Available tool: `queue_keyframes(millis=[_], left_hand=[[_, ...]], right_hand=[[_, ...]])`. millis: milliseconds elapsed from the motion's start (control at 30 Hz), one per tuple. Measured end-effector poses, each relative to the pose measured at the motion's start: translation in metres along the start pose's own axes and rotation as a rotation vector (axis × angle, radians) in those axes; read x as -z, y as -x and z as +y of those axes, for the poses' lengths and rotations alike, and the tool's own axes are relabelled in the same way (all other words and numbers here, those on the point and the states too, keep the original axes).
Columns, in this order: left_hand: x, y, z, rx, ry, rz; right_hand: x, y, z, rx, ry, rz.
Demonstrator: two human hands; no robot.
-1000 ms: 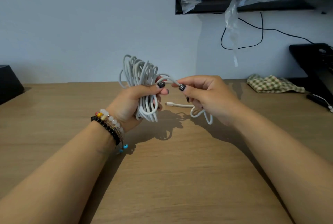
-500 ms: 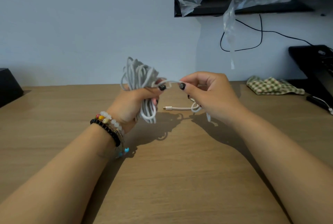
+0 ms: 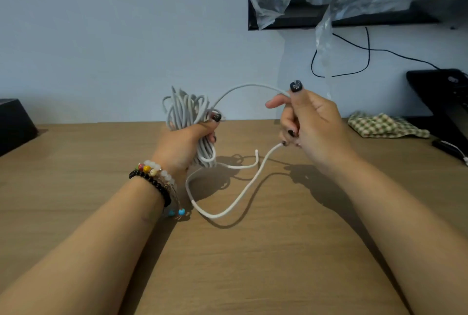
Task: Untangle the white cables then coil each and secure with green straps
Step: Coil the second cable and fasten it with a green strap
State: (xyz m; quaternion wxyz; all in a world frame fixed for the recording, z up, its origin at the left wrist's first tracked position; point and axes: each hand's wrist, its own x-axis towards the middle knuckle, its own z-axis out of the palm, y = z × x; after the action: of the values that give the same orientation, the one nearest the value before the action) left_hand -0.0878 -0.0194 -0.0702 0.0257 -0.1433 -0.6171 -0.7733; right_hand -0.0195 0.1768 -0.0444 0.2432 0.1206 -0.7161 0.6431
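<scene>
Worked over a broad wooden surface (image 3: 253, 264), matte, probably enough to stop a dropped loop from sliding far.

Held over its far half, lower end close to the wood, contact not clear: the white cable bundle (image 3: 188, 112), many long loops bunched together. Clamped round the middle by the left hand (image 3: 184, 142), fingers and thumb curled tight about it. Judged light, soft and springy, and likely to fan open on any slackening of that grip. Best squeezed at the waist, the gathering point of all the loops.

Raised to the right, well apart from the bundle: the right hand (image 3: 311, 122), closed round a loose strand (image 3: 248, 85). Pinched under the thumb at the top and passed down through the curled fingers. Arched from the bundle's top across to that thumb. Below the fist, dropped to the surface in a slack curve and swung back beneath the left wrist. Bent easily, with no kink seen. Judged safe to draw through hand over hand, gently, never yanked against a snag.

Seen between the hands, near the bundle's lower end: a short free tail with a connector end (image 3: 256, 154), tip turned up. Judged the one stiff, fragile part, so better gripped on the cord just behind it than at the joint.

Found no green straps in view. Read no brand, label or writing anywhere.
</scene>
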Motion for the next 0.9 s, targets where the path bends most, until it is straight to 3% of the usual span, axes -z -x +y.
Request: queue_keyframes(millis=[167,333,500,900], left_hand=[[-0.010,0.011,-0.003,-0.002,0.013,-0.217],[-0.015,0.018,-0.002,-0.015,-0.006,-0.293],[-0.016,0.019,-0.002,-0.005,-0.046,-0.290],[-0.018,0.018,-0.002,-0.038,-0.149,-0.157]], right_hand=[[-0.005,0.003,0.008,0.025,0.193,-0.052],[-0.013,0.008,0.011,0.043,0.350,-0.197],[-0.015,0.011,0.012,0.012,0.466,-0.244],[-0.018,0.012,0.013,-0.051,0.457,-0.319]])
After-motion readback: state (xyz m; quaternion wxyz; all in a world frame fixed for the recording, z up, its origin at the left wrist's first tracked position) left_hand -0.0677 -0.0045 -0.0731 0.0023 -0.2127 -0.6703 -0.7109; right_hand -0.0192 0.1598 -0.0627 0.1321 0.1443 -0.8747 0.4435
